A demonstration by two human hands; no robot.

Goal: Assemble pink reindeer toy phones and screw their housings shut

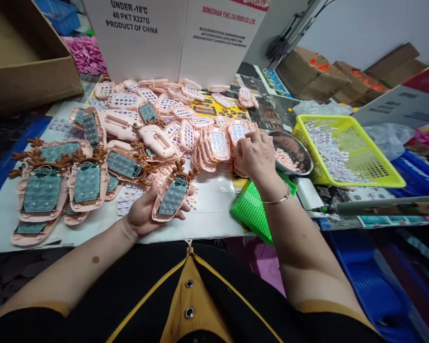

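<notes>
My left hand (143, 214) lies palm up near the table's front edge and holds a pink reindeer-shaped toy shell (173, 195) with a green circuit board in it and brown antlers on top. My right hand (255, 155) reaches forward, fingers curled, onto a stack of pink front covers with white keypads (218, 145); what its fingertips pinch is hidden. More pink covers (164, 102) are heaped behind, and several finished shells with boards (43, 190) lie at the left.
A metal bowl of small pink parts (289, 157) sits just right of my right hand. A yellow basket (350, 152) with white keypad sheets stands further right, a green basket (252, 212) at the table edge. White cartons (171, 38) stand behind, a brown box (25, 62) back left.
</notes>
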